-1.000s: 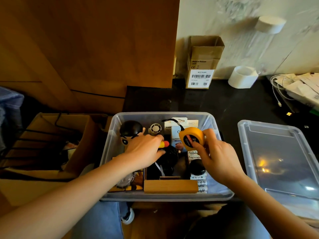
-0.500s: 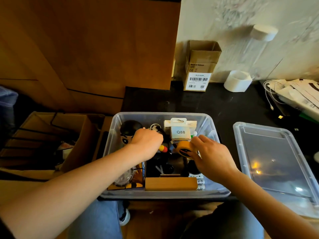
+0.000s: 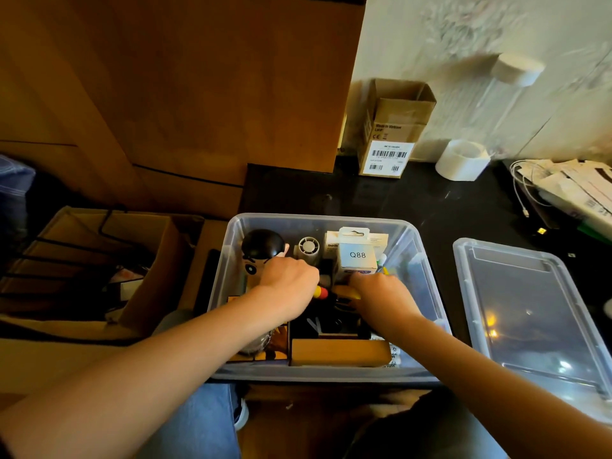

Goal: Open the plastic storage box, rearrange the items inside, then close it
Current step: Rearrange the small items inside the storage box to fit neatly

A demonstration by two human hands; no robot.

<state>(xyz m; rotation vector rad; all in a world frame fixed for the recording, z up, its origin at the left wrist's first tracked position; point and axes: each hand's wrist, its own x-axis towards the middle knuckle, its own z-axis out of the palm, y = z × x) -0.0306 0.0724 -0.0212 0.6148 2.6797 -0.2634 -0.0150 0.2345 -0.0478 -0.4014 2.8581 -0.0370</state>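
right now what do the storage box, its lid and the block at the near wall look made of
Storage box: clear, slightly frosted plastic; contents show through.
Lid: same clear plastic, glossy; lamp glints reflect on it.
Block: looks like plain matte wood, though cardboard is possible.

Black countertop (image 3: 381, 197) ran below pale patterned wall (image 3: 463, 34). Left of wall stood wooden cabinet panel (image 3: 198, 77). Warm light fell; lamp glints lay right of countertop.
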